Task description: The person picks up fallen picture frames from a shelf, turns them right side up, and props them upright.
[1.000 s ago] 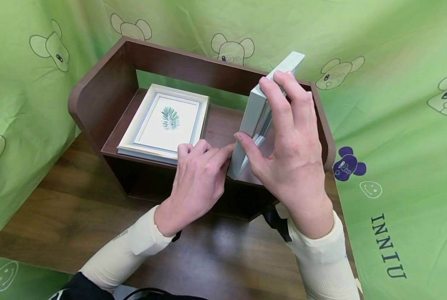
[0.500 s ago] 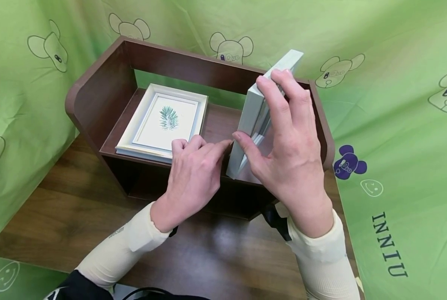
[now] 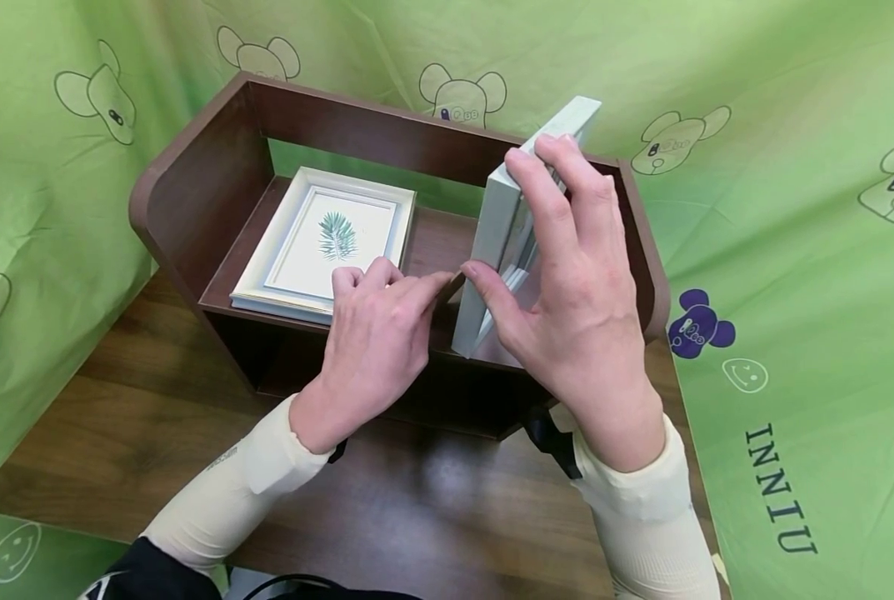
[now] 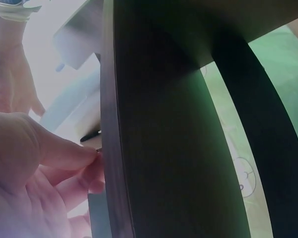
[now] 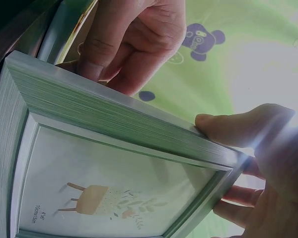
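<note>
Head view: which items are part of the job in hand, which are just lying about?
In hand:
upright picture frame, gripped by the right hand
left hand, fingertips at that frame's lower edge
wooden shelf, which the frame stands on

Lying about:
leaf-print frame, flat on the shelf's left side
wooden table
green bear-print cloth
</note>
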The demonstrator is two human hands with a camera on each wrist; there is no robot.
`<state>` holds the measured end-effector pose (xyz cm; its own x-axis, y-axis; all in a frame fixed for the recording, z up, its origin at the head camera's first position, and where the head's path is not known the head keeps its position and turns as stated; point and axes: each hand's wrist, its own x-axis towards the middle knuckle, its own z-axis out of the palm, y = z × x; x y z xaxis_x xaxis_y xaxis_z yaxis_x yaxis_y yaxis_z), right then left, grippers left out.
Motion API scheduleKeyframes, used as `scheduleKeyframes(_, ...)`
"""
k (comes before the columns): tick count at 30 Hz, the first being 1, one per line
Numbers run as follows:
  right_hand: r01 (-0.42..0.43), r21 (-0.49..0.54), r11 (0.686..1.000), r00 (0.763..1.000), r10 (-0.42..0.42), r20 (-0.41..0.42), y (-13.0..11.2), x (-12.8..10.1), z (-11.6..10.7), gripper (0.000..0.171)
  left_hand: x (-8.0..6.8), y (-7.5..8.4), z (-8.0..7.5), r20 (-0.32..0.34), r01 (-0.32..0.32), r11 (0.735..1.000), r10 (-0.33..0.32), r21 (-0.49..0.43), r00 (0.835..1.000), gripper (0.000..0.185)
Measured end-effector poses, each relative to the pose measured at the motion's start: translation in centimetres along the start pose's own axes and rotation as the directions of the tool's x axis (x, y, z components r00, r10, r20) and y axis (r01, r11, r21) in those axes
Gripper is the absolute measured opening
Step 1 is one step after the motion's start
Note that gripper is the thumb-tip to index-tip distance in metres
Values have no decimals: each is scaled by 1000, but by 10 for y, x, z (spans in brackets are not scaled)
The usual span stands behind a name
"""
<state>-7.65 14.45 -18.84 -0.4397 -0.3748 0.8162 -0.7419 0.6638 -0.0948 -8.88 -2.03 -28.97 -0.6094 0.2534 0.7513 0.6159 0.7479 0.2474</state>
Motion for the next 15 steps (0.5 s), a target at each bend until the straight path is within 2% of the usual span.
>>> scheduleKeyframes(15, 45, -13, 999, 998, -45, 33, 1, 4, 3, 73, 4, -13, -1, -10, 4, 1000, -3, 16, 1000, 25)
